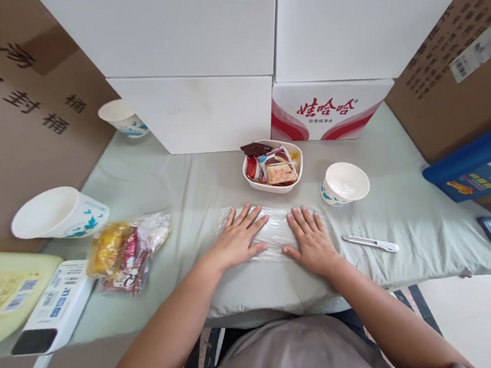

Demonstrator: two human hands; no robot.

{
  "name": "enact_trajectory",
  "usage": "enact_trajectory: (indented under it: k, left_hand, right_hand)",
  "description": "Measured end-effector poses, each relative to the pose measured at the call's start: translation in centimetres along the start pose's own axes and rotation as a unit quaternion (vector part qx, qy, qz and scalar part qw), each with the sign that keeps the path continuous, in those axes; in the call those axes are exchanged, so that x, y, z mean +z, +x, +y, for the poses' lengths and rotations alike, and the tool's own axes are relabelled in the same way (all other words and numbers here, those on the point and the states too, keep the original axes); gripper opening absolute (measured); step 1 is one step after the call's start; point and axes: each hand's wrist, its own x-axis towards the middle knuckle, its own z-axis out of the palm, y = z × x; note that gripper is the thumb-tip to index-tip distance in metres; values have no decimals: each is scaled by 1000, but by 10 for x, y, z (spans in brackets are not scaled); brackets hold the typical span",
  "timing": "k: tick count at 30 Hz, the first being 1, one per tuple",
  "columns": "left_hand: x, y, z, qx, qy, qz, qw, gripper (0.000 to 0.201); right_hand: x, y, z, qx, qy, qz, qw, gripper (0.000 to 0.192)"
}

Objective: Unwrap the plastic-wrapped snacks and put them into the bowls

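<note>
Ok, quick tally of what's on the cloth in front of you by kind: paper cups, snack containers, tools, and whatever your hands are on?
Paper cups: 3, lying on its side at left, far left, upright at right
White snack tray: 1
Clear snack bag: 1
Plastic film sheet: 1, under left hand and right hand
Utility knife: 1
Total: 7
</note>
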Motion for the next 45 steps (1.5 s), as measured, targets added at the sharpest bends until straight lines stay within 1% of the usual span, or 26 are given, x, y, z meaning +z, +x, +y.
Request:
enact_trajectory:
  k: [2,5,7,8,10,11,12,13,14,15,16,17,18,20,21,22,23,25,28,29,31,33,35,37,41,45]
  left_hand:
    - [2,-1,1,-8,20,-7,1000,68]
    - [3,0,-2,-17,27,-3,999,70]
    - [1,0,-11,-61,26,13,998,69]
    - [-2,0,-16,-104,24,28,994,68]
    - [-11,-3,-28,-207,22,83,975,64]
    - [-18,-7,-32,-245,19,125,961,62]
    - [-25,-12,-35,-265,13,173,949,60]
    - [-32,-19,-35,-264,3,220,939,56]
    - [-39,-26,-32,-246,-11,257,934,51]
    - [-45,-35,-28,-216,-30,275,936,44]
    - [-49,-43,-22,-178,-52,270,945,36]
    - [-52,-52,-16,-138,-75,242,958,30]
    - [-52,-59,-11,-97,-95,196,971,25]
    - [-45,-73,-4,-27,-124,93,988,23]
    - [-39,-78,-3,-7,-129,58,990,23]
    - [-33,-82,-4,1,-130,41,991,23]
    - [-26,-85,-5,2,-128,39,991,21]
    - [-15,-90,-10,-3,-128,63,990,16]
    - [-12,-91,-14,-2,-144,86,986,20]
    - [-15,-90,-14,-8,-152,86,985,20]
    - [-23,-86,-14,-43,-168,75,982,19]
    - [-31,-76,-16,-99,-169,61,979,20]
    - [-37,-61,-20,-150,-148,48,976,21]
    - [-39,-44,-24,-181,-109,49,976,20]
    - [-35,-16,-29,-216,-34,79,973,17]
    - [-23,-9,-25,-249,1,96,964,19]
  right_hand:
    - [5,-4,3,36,-9,-4,999,85]
    - [6,-10,7,71,-15,7,997,85]
    - [5,-11,7,82,-12,10,997,84]
    - [5,-12,7,85,-9,8,996,83]
    - [1,-13,8,84,2,5,996,81]
    - [-2,-16,9,79,12,8,997,79]
    - [-6,-19,10,69,24,17,997,77]
    - [-12,-23,12,50,41,29,997,74]
    - [-17,-29,15,25,62,42,997,71]
    - [-23,-35,19,-5,84,53,995,67]
    - [-28,-42,24,-36,105,57,992,64]
    - [-32,-49,29,-62,124,55,989,59]
    - [-34,-56,34,-82,138,48,986,55]
    - [-34,-68,43,-99,151,35,983,43]
    - [-32,-72,47,-99,153,33,983,38]
    - [-30,-76,50,-96,155,36,983,32]
    - [-27,-79,51,-91,158,44,982,27]
    - [-22,-81,51,-78,167,61,981,22]
    - [-23,-79,48,-61,193,78,976,20]
    - [-25,-77,47,-55,208,79,973,19]
    - [-29,-72,45,-28,236,82,968,20]
    - [-32,-63,44,33,248,81,965,22]
    - [-32,-51,44,104,241,81,962,24]
    - [-27,-37,43,156,221,84,959,26]
    - [-12,-14,43,207,140,97,964,31]
    - [-6,-5,42,229,73,87,967,32]
